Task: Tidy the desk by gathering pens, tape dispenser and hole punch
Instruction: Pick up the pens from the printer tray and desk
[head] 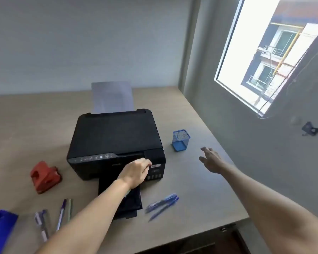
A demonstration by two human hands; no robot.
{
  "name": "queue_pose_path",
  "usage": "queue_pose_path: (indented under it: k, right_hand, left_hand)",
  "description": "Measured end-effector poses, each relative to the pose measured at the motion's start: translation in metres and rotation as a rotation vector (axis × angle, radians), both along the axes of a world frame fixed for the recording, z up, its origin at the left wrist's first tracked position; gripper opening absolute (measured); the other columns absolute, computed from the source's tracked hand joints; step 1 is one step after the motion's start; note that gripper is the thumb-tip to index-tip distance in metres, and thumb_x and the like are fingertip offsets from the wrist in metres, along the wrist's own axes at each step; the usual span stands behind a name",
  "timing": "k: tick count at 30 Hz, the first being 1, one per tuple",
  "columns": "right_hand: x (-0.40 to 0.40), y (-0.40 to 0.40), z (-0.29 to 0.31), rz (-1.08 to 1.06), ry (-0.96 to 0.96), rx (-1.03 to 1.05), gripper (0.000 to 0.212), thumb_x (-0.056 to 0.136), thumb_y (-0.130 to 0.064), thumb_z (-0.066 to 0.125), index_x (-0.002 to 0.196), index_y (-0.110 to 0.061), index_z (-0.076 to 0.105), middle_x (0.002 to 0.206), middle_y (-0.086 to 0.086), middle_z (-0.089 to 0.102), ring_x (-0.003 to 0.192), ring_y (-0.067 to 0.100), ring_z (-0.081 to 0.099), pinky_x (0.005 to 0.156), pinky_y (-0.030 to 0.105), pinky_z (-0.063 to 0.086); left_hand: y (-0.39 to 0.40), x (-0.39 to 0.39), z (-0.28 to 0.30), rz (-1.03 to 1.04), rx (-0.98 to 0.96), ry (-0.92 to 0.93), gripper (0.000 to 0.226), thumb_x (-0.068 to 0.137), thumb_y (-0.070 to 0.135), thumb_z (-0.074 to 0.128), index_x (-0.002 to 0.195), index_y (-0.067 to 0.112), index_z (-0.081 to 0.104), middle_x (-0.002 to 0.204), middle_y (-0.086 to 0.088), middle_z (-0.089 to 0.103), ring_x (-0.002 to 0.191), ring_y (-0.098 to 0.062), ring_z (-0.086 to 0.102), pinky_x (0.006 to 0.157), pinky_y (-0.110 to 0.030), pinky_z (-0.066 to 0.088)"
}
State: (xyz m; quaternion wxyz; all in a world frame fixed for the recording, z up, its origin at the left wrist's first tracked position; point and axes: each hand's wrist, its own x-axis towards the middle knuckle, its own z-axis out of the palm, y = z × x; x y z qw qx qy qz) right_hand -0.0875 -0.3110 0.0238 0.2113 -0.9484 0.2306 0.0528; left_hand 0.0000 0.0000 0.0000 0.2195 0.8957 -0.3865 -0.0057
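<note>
Here the left hand (138,171), fingers curled together, rests at the printer (116,142) front at centre frame; whether it grips anything is hidden. The right hand (211,160) hovers open, empty, near the blue mesh cup (180,140). Blurred pens (162,203) lie lower centre, more pens (61,213) lower left on the woodgrain tabletop (200,189). Red hole punch (45,177) left; blue dispenser (0,228) is cut off at the lower-left edge.

Small office / home-office corner w/ work desk

Wood-look desk (200,180) pushed into corner of plain grey walls; black inkjet printer (116,142) at centre w/ paper (112,97) in rear feed. Blue mesh pen cup (180,140) at 2 o'clock of printer, red hole punch (45,177) at 8 o'clock, pens (162,204) loose along near edge. Window (261,57) at 1 o'clock shows a multi-storey bldg w/ balconies outside.
</note>
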Motion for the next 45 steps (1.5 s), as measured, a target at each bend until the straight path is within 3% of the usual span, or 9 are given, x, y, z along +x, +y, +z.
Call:
queue_pose_path:
  k: [6, 10, 19, 24, 28, 33, 37, 41, 45]
  right_hand:
    - [-0.045, -0.019, -0.084, 0.098, 0.180, 0.117, 0.040, 0.096, -0.022, 0.049, 0.133, -0.010, 0.042, 0.135, 0.018, 0.048, 0.123, 0.033, 0.047, 0.101, 0.037, 0.039]
    - [-0.063, -0.016, -0.109, 0.245, 0.157, 0.147, 0.031, 0.094, -0.020, 0.051, 0.124, -0.015, 0.051, 0.129, 0.010, 0.055, 0.116, 0.028, 0.053, 0.096, 0.037, 0.046]
    - [-0.046, 0.037, -0.133, 0.724, 0.089, 0.104, 0.028, 0.093, -0.021, 0.047, 0.120, -0.023, 0.049, 0.108, 0.013, 0.051, 0.093, 0.033, 0.056, 0.079, 0.040, 0.050]
    - [-0.037, 0.046, -0.143, 0.803, 0.095, 0.018, 0.023, 0.090, -0.017, 0.042, 0.111, -0.017, 0.052, 0.101, 0.016, 0.048, 0.088, 0.036, 0.053, 0.074, 0.044, 0.049]
    - [-0.040, 0.033, -0.147, 0.784, 0.092, -0.003, 0.018, 0.089, -0.023, 0.039, 0.100, -0.015, 0.051, 0.099, 0.015, 0.048, 0.088, 0.033, 0.052, 0.067, 0.038, 0.045]
    - [-0.040, 0.009, -0.155, 0.760, 0.084, -0.028, 0.036, 0.080, -0.030, 0.023, 0.093, -0.011, 0.050, 0.098, 0.015, 0.052, 0.086, 0.034, 0.054, 0.066, 0.039, 0.047]
    - [-0.032, -0.009, -0.147, 0.705, 0.084, -0.001, 0.021, 0.092, -0.020, 0.033, 0.095, -0.009, 0.050, 0.103, 0.016, 0.051, 0.090, 0.032, 0.052, 0.073, 0.040, 0.045]
    - [-0.018, -0.053, -0.123, 0.518, 0.037, 0.139, 0.010, 0.094, -0.015, 0.046, 0.086, -0.011, 0.050, 0.088, 0.006, 0.052, 0.075, 0.027, 0.052, 0.067, 0.034, 0.042]
    - [0.002, -0.109, -0.094, 0.162, -0.175, 0.172, 0.015, 0.086, 0.001, 0.058, 0.073, -0.007, 0.055, 0.065, 0.000, 0.051, 0.057, 0.020, 0.043, 0.054, 0.028, 0.034]
  left_hand:
    - [-0.045, -0.039, -0.065, 0.068, 0.244, 0.284, 0.024, 0.094, 0.017, 0.048, 0.113, 0.017, 0.062, 0.113, -0.005, 0.066, 0.103, -0.027, 0.064, 0.087, -0.033, 0.051]
    - [-0.060, -0.048, -0.090, 0.134, 0.421, 0.422, 0.023, 0.092, 0.021, 0.053, 0.113, 0.014, 0.060, 0.119, -0.009, 0.061, 0.109, -0.030, 0.060, 0.090, -0.035, 0.048]
    - [-0.078, -0.049, -0.107, 0.252, 0.540, 0.381, 0.016, 0.094, 0.017, 0.048, 0.107, 0.009, 0.055, 0.117, -0.012, 0.052, 0.111, -0.032, 0.054, 0.089, -0.042, 0.046]
    - [-0.076, -0.047, -0.110, 0.341, 0.544, 0.363, 0.015, 0.095, 0.006, 0.041, 0.109, 0.009, 0.046, 0.118, -0.013, 0.053, 0.114, -0.033, 0.054, 0.094, -0.043, 0.046]
    - [-0.073, -0.049, -0.116, 0.281, 0.534, 0.403, 0.019, 0.096, 0.006, 0.035, 0.112, 0.008, 0.046, 0.115, -0.013, 0.055, 0.101, -0.031, 0.061, 0.084, -0.039, 0.050]
    - [-0.073, -0.056, -0.123, 0.153, 0.534, 0.496, 0.033, 0.094, 0.033, 0.049, 0.118, 0.011, 0.044, 0.121, -0.009, 0.049, 0.114, -0.029, 0.052, 0.094, -0.041, 0.044]
    - [-0.079, -0.051, -0.118, 0.127, 0.598, 0.417, 0.026, 0.098, 0.030, 0.044, 0.114, 0.011, 0.048, 0.122, -0.009, 0.049, 0.118, -0.029, 0.051, 0.093, -0.042, 0.043]
    - [-0.096, -0.044, -0.097, 0.139, 0.570, 0.443, 0.025, 0.102, 0.029, 0.031, 0.110, 0.011, 0.046, 0.122, -0.012, 0.052, 0.118, -0.032, 0.052, 0.089, -0.044, 0.042]
    - [-0.142, -0.022, -0.045, 0.175, 0.408, 0.507, 0.020, 0.102, 0.030, 0.030, 0.099, 0.013, 0.039, 0.105, -0.022, 0.065, 0.098, -0.044, 0.062, 0.071, -0.044, 0.046]
